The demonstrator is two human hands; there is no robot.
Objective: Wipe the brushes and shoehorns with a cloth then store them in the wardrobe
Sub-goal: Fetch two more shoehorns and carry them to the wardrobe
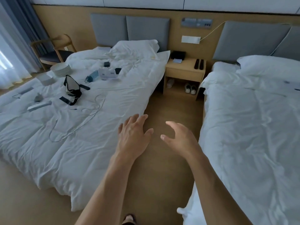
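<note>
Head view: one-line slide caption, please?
Both empty hands, left and right, reach down the aisle between two beds toward the nightstand holding two dark brushes.

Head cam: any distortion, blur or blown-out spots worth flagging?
Head view: wide-angle bending curves the headboard wall and bed edges; daylight blows out at the curtain far left; the rest is dim, flat and bluish; small items on the nightstand are soft; both hands, left and right, look sharp enough.

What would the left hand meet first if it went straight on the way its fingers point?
Probably the near corner of the left bed: the left hand points up and slightly right along its edge. Depth is unclear.
</note>
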